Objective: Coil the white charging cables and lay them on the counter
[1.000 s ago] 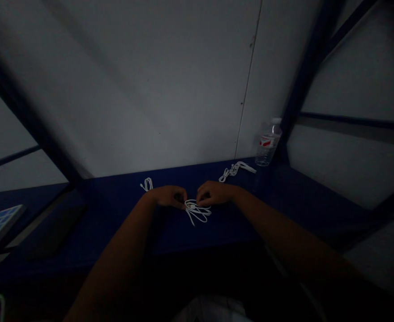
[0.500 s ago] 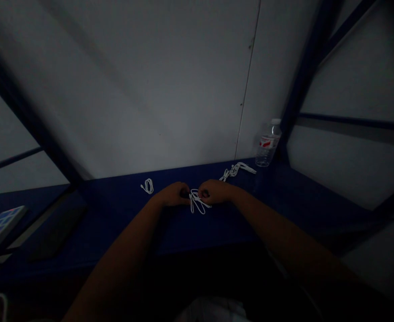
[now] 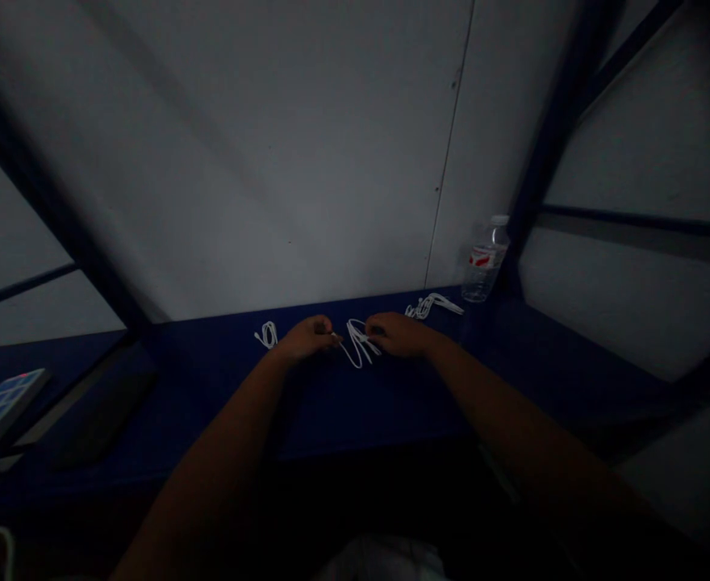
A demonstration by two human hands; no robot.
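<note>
Apart and slightly toward the wall (image 3: 282, 177): both of my hands have shifted so since half a second ago, with a single strand of the white cable (image 3: 364, 345) now spanning the gap. Cable location: between the hands, over the blue table (image 3: 355, 420). My left hand (image 3: 332, 332) is pinched on what appears to be one end; my right hand (image 3: 369, 330) is pinched on the gathered loops. Handling, as judged: light, soft, springy in the bends, apt to tangle. Recommended hold: the end at its plug, the loops squeezed together.
</note>
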